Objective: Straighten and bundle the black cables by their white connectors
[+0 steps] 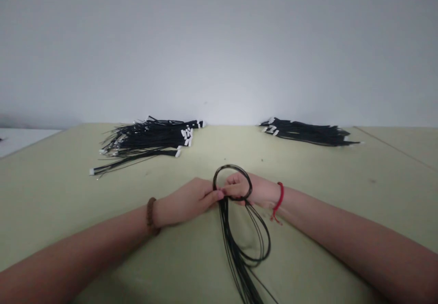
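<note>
A bundle of thin black wires (pixel 235 258) is looped into a ring in front of me, its long strands hanging toward the bottom edge of the view. My left hand (pixel 193 200) pinches the wires at the left side of the ring, thumb on top. On the right side, my right hand (pixel 242 188) has its fingers closed on the same wires, partly behind the ring. A second, looser loop droops below my right hand. The ends of the bundle lie out of view, so I cannot see any connectors on it.
On the pale yellow-green table (pixel 335 194), a pile of black wire harnesses (pixel 150 137) with white connectors lies back left. A smaller stack of black wire harnesses (pixel 304 131) lies back right. A plain wall (pixel 219 53) rises behind the table.
</note>
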A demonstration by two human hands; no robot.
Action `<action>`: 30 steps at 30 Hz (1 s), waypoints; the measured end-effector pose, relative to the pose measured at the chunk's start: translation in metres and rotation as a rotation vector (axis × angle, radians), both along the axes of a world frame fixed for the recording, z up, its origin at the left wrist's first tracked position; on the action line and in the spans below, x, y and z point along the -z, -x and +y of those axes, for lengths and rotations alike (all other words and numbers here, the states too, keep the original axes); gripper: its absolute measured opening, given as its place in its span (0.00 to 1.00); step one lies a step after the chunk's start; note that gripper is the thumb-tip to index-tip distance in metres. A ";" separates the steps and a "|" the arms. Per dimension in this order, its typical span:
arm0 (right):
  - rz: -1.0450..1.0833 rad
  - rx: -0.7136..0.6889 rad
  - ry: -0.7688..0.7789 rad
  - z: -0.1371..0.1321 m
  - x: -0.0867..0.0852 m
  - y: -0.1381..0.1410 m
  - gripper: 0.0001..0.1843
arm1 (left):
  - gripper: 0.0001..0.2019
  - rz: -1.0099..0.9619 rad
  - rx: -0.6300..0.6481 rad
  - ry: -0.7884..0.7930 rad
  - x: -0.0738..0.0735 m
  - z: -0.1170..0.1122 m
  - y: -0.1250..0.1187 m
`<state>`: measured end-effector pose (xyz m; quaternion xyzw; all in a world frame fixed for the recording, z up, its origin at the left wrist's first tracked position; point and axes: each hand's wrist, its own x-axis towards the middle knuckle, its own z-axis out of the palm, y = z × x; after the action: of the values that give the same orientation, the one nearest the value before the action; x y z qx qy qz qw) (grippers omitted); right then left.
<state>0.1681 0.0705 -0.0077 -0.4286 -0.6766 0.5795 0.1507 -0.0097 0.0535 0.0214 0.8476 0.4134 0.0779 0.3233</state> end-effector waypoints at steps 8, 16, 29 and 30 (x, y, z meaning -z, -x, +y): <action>0.021 0.010 -0.009 -0.002 -0.006 0.003 0.16 | 0.22 -0.230 -0.221 0.532 0.017 0.012 0.011; 0.108 0.068 0.026 -0.005 -0.002 0.007 0.18 | 0.20 -0.414 -0.249 0.727 0.023 0.017 0.014; 0.207 0.110 -0.037 -0.008 0.005 0.009 0.17 | 0.20 -0.469 -0.111 0.800 0.018 0.023 0.018; 0.218 0.121 -0.048 -0.009 0.006 0.010 0.16 | 0.20 -0.448 -0.088 0.779 0.017 0.022 0.016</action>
<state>0.1579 0.0615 -0.0139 -0.3996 -0.6428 0.5959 0.2683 -0.0261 0.0750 0.0049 0.6064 0.3672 0.1118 0.6964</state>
